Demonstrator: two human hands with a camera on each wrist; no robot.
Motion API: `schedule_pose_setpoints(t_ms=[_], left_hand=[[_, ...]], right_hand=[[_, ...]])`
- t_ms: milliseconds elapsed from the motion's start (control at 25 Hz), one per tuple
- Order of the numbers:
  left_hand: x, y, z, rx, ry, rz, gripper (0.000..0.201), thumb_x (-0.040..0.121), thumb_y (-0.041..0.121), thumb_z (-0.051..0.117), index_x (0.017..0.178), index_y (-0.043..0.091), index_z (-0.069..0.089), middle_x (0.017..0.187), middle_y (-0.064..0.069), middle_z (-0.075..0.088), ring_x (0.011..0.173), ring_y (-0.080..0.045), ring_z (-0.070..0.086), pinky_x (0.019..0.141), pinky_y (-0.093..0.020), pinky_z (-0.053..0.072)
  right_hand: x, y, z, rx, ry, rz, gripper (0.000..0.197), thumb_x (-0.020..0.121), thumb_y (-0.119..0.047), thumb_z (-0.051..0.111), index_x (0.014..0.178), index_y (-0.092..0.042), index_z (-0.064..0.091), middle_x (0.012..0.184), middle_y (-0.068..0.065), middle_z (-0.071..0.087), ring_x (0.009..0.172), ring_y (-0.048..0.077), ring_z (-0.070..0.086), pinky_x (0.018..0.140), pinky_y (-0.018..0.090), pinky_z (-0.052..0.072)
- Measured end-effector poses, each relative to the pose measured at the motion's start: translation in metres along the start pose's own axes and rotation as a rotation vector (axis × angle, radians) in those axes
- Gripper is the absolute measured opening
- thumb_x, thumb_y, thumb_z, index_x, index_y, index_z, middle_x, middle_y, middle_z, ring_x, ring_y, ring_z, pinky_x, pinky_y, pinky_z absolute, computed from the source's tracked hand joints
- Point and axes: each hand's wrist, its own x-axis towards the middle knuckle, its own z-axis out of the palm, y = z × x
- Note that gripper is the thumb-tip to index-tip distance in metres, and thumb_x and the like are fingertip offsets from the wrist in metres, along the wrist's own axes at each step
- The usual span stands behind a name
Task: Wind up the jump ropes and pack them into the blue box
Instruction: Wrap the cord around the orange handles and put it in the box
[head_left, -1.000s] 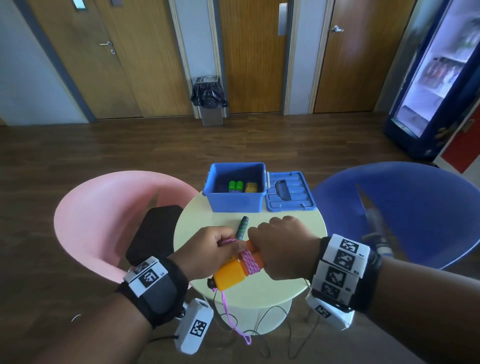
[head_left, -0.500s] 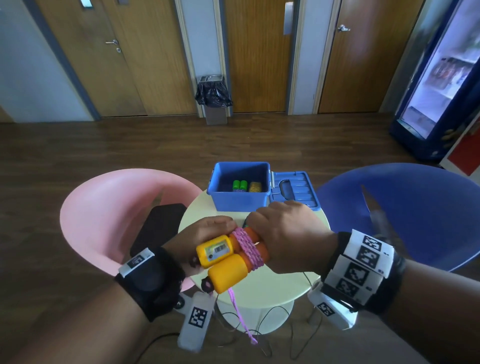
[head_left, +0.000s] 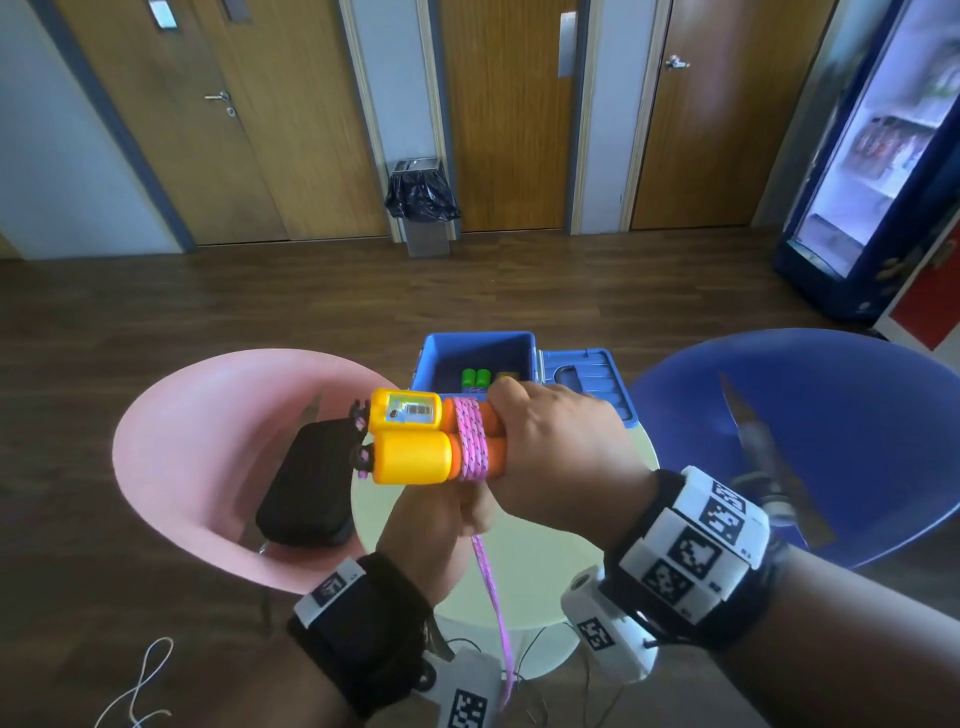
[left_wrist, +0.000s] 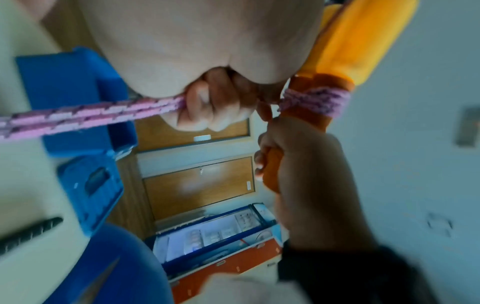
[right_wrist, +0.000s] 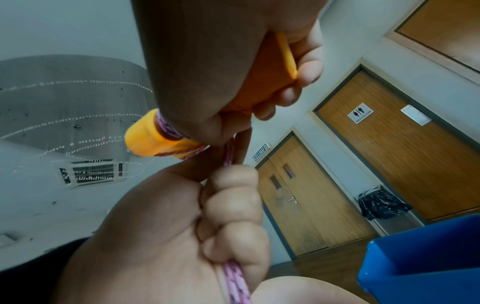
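Black pouch (head_left: 306, 488) on pink chair (head_left: 171, 441); lined bin (head_left: 423, 208).

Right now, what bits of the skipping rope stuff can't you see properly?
- Head view: the ends of the two orange plastic handles sit inside the right hand.
- Head view: the pink braided rope runs off the bottom edge, so what is left unwound is unknown.
- Head view: the right hand hides part of the open blue plastic box.
- Left wrist view: blurred.
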Motion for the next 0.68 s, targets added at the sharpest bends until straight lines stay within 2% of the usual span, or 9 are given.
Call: schedule_pose_setpoints(t_ms=[40,80,120,160,240,280,400,560,680], left_hand=[[0.004,0.001,0.001,0.027,0.023,0.06,0.083,0.041,0.056,0.089,0.09,-0.001,0.055,0.061,-0.012,0.051,0.051,-0.024,0.054,0.057,-0.018,0.045],[0.011,0.0,-0.001,-0.002,0.066,0.037,0.067,0.065,0.047,0.084,0.095,-0.005,0.054,0.068,-0.022,0.05,0.061,-0.037,0.054,0.063,-0.023,0.046],[0.013,0.002,-0.003,-0.014,0.026,0.018,0.037,0.085,0.031,0.071,0.09,-0.002,0.056,0.072,-0.025,0.053,0.065,-0.042,0.054,0.069,-0.031,0.047],[0.016,-0.002,-0.007,0.072,0.097,0.08,0.021,0.094,0.019,0.055,0.078,0.005,0.057,0.072,-0.023,0.056,0.066,-0.038,0.056,0.073,-0.04,0.049],[0.009,-0.005,0.001,0.385,0.254,0.146,0.032,0.098,0.017,0.041,0.068,0.017,0.052,0.071,-0.014,0.057,0.069,-0.029,0.056,0.073,-0.046,0.051],[0.005,-0.007,0.003,0.519,0.166,0.156,0.035,0.101,0.021,0.039,0.07,0.016,0.054,0.069,-0.01,0.059,0.067,-0.026,0.057,0.07,-0.04,0.052],[0.0,-0.01,0.006,0.514,0.046,0.109,0.038,0.106,0.019,0.039,0.075,0.013,0.06,0.072,-0.007,0.071,0.069,-0.013,0.065,0.07,-0.022,0.052],[-0.003,-0.013,0.001,0.65,-0.088,0.045,0.041,0.104,0.014,0.038,0.072,0.007,0.063,0.078,-0.012,0.073,0.072,-0.011,0.065,0.079,-0.027,0.054],[-0.007,-0.013,0.001,0.778,-0.15,-0.024,0.039,0.101,0.016,0.04,0.067,0.009,0.059,0.064,-0.006,0.067,0.062,-0.011,0.057,0.07,-0.025,0.046]], right_hand=[[0.002,-0.002,-0.001,0.0,-0.022,0.028,0.028,0.075,-0.04,0.06,0.088,-0.021,0.045,0.079,-0.006,0.059,0.071,0.025,0.058,0.055,0.03,0.034],[0.003,-0.003,-0.001,0.002,-0.052,0.049,0.026,0.077,-0.039,0.057,0.089,-0.022,0.042,0.082,-0.006,0.059,0.074,0.025,0.058,0.056,0.031,0.035],[0.004,-0.005,-0.001,0.003,-0.075,0.066,0.024,0.078,-0.037,0.055,0.09,-0.022,0.04,0.084,-0.006,0.059,0.077,0.025,0.058,0.058,0.032,0.037],[0.005,-0.006,0.0,0.003,-0.09,0.08,0.024,0.079,-0.036,0.055,0.09,-0.023,0.039,0.086,-0.006,0.059,0.078,0.026,0.058,0.058,0.032,0.037],[0.009,-0.004,0.004,-0.004,-0.109,0.121,0.024,0.078,-0.035,0.056,0.091,-0.022,0.041,0.086,-0.006,0.06,0.078,0.026,0.058,0.059,0.033,0.035],[0.011,0.0,0.007,-0.011,-0.122,0.154,0.025,0.077,-0.035,0.058,0.092,-0.022,0.043,0.086,-0.006,0.059,0.076,0.025,0.057,0.059,0.032,0.034],[0.021,0.017,0.019,-0.067,-0.157,0.237,0.023,0.078,-0.032,0.058,0.094,-0.02,0.046,0.083,-0.005,0.057,0.07,0.024,0.053,0.058,0.031,0.033],[0.033,0.04,0.037,-0.111,-0.241,0.315,0.015,0.084,-0.024,0.052,0.093,-0.017,0.042,0.082,-0.003,0.052,0.069,0.023,0.049,0.061,0.031,0.037],[0.037,0.054,0.054,-0.188,-0.365,0.372,0.017,0.087,-0.026,0.05,0.1,-0.015,0.046,0.094,-0.001,0.061,0.077,0.023,0.057,0.063,0.032,0.039]])
